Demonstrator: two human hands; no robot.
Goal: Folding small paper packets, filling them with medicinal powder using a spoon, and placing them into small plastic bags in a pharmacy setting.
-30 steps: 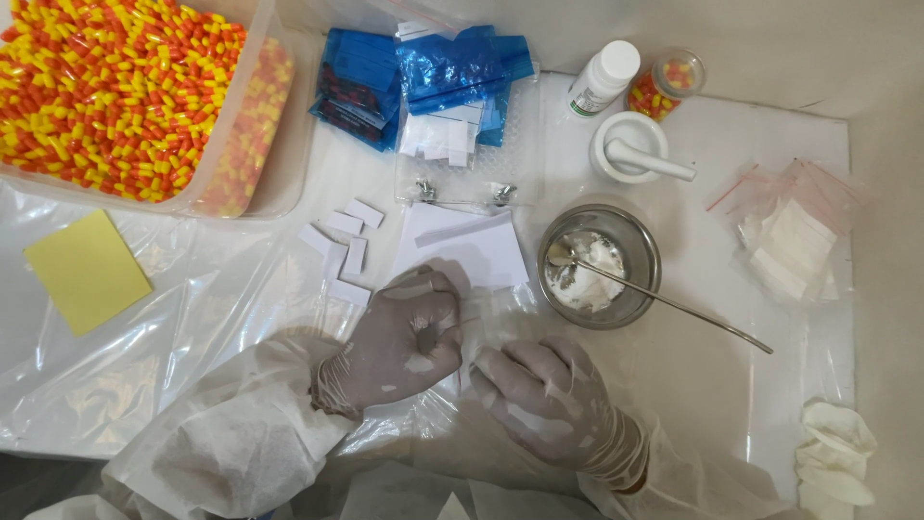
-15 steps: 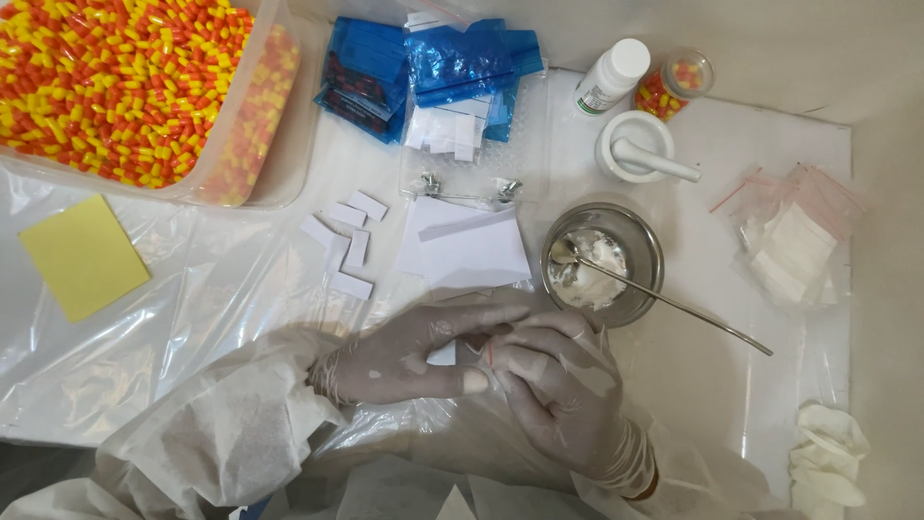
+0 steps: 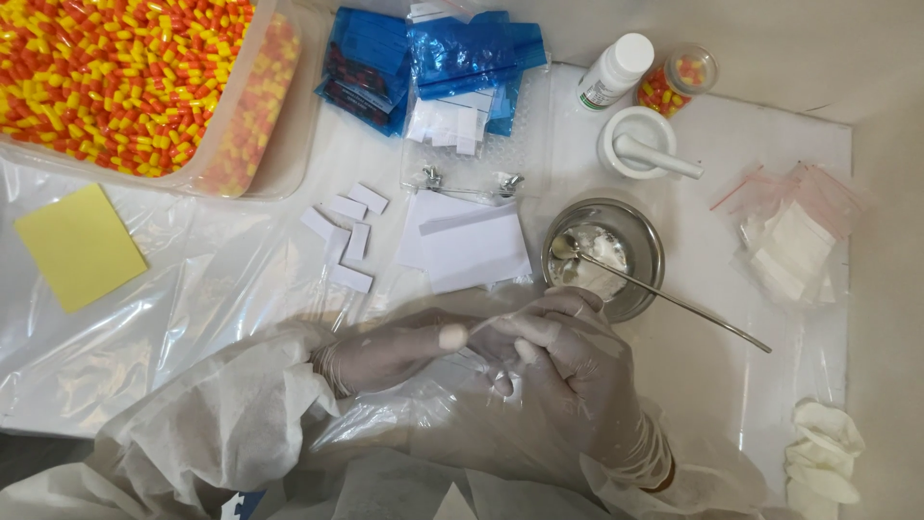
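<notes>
White paper, a small folded slip [image 3: 478,327], sits pinched between two gloved hands just in front of the round steel bowl of white powder [image 3: 604,258], low at the middle of the plastic-covered table [image 3: 241,279]. The left hand [image 3: 404,349], in a thin translucent glove, reaches across with its fingers stretched towards the slip, thumb and forefinger closed lightly on its near end. The right hand [image 3: 568,371] curls over from the other side, fingers bent and closed round the slip's far end; how much of the paper lies under that hand I cannot tell. A long-handled steel spoon [image 3: 664,299] rests in the bowl, its handle slanting out towards the right. Just beyond the hands lies a stack of white paper sheets [image 3: 467,241], with small cut white strips [image 3: 342,236] scattered beside it. Further back stand a clear tub of orange-and-yellow capsules [image 3: 125,82], a pile of blue plastic packets [image 3: 433,63], a white mortar and pestle [image 3: 640,144], a white bottle [image 3: 614,72] and a small jar of capsules [image 3: 679,82]. A yellow square pad [image 3: 79,246] lies well off to the left.
</notes>
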